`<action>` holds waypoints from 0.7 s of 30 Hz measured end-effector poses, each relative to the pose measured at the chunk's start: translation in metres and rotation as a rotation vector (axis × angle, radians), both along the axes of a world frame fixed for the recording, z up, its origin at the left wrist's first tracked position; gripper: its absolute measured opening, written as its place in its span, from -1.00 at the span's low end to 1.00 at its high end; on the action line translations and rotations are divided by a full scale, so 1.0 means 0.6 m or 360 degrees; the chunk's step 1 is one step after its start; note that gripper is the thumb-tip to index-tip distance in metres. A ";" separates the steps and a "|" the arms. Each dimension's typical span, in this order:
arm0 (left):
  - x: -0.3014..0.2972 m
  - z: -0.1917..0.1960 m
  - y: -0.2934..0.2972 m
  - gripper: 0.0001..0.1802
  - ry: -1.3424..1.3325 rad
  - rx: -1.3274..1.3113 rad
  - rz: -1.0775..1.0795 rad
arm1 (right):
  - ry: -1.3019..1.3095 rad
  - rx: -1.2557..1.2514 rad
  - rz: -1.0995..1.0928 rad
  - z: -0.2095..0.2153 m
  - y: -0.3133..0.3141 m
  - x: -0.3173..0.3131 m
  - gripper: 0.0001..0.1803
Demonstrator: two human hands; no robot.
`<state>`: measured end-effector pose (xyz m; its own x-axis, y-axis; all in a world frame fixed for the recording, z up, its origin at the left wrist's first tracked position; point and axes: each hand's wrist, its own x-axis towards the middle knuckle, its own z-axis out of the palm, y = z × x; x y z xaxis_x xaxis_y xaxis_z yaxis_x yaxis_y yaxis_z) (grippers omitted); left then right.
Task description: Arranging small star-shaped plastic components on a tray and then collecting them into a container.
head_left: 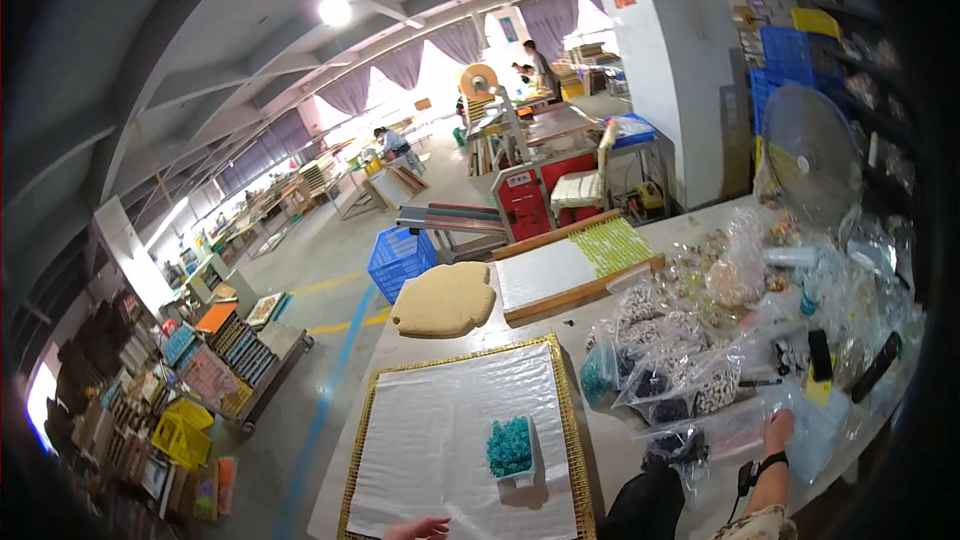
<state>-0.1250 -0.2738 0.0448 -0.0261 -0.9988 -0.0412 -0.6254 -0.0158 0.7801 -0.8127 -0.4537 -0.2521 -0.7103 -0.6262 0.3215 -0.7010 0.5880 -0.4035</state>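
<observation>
My left hand [420, 528] shows at the lower edge with its fingers stretched out and nothing in them. It is over the near part of a white sheet [430, 420] inside a gold-edged frame. On that sheet stands a small white box [525, 480] heaped with turquoise chips [509, 446]. At the right, my right hand [778, 432], with a dark band on the wrist, has its fingers curled at the edge of a clear plastic bag [735, 438]. Around it lie bags of speckled and dark pieces [690, 385], a black marker [760, 382] and a bag of turquoise pieces [597, 378].
Beyond the frame lie a beige cushion-like slab [445, 300] and a wooden-edged panel partly covered in green pieces [610, 245]. A fan [810, 155] stands behind the bags. A blue crate [400, 260] is on the floor past the table. Several people work in the distance.
</observation>
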 end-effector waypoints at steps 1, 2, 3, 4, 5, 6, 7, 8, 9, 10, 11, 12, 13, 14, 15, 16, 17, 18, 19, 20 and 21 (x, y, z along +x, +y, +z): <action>0.001 0.002 0.001 -0.63 0.0002 -0.0003 -0.0016 | -0.0003 0.0011 0.0029 -0.002 -0.008 0.000 -0.87; 0.003 0.004 0.003 -0.63 0.0030 -0.0016 0.0010 | -0.0049 0.0143 -0.0068 -0.006 -0.010 -0.003 -0.86; 0.003 0.006 0.005 -0.62 0.0030 0.0037 0.0010 | 0.0080 0.0119 0.0049 -0.011 -0.009 -0.006 -0.92; 0.002 0.007 0.007 -0.62 0.0034 0.0085 0.0007 | 0.0199 0.0153 0.0073 -0.016 -0.009 -0.010 -0.98; 0.003 0.008 0.007 -0.62 0.0071 0.0065 0.0028 | 0.0183 0.0123 0.0112 -0.022 -0.011 -0.015 -0.97; 0.003 0.009 0.007 -0.61 0.0057 0.0096 0.0015 | 0.0173 0.0161 0.0059 -0.029 -0.013 -0.023 -0.95; 0.004 0.011 0.008 -0.60 0.0042 0.0129 0.0004 | 0.0111 0.0040 0.0149 -0.037 -0.014 -0.033 -0.94; 0.004 0.011 0.009 -0.60 0.0075 0.0111 0.0031 | 0.0046 -0.0037 0.0188 -0.047 -0.015 -0.043 -0.93; 0.004 0.011 0.010 -0.59 0.0074 0.0118 0.0022 | 0.0224 0.0133 0.0293 -0.050 -0.023 -0.063 -0.93; 0.004 0.011 0.011 -0.59 0.0071 0.0124 0.0012 | 0.0412 0.0283 0.0401 -0.053 -0.029 -0.081 -0.88; 0.004 0.010 0.012 -0.60 0.0072 0.0156 0.0033 | 0.0371 0.0337 0.0400 -0.060 -0.030 -0.090 -0.85; 0.003 0.008 0.013 -0.60 0.0101 0.0137 0.0061 | 0.0330 0.0392 0.0399 -0.064 -0.031 -0.098 -0.81; 0.003 0.006 0.015 -0.60 0.0107 0.0147 0.0058 | 0.0214 0.0519 0.0374 -0.068 -0.030 -0.101 -0.75; 0.004 0.005 0.016 -0.61 0.0111 0.0154 0.0055 | 0.0101 0.0649 0.0345 -0.068 -0.028 -0.104 -0.69; 0.003 0.003 0.018 -0.62 0.0099 0.0142 0.0061 | 0.0157 0.0307 0.0384 -0.068 -0.025 -0.103 -0.69; 0.001 0.000 0.019 -0.62 0.0117 0.0125 0.0089 | 0.0232 -0.0033 0.0448 -0.065 -0.022 -0.101 -0.70; 0.001 -0.001 0.019 -0.63 0.0094 0.0070 0.0061 | 0.0328 -0.0339 0.0525 -0.061 -0.020 -0.101 -0.70; 0.001 -0.001 0.020 -0.64 0.0065 0.0020 0.0031 | 0.0333 -0.0349 0.0551 -0.056 -0.019 -0.101 -0.70; 0.001 0.000 0.020 -0.64 0.0073 0.0023 0.0056 | 0.0091 -0.0109 0.0400 -0.050 -0.019 -0.105 -0.69; 0.001 0.000 0.020 -0.66 0.0034 0.0029 0.0033 | -0.0138 0.0144 0.0244 -0.041 -0.020 -0.115 -0.68; 0.000 0.001 0.020 -0.67 -0.0001 0.0030 0.0006 | 0.0175 0.0179 0.0231 -0.040 -0.021 -0.117 -0.68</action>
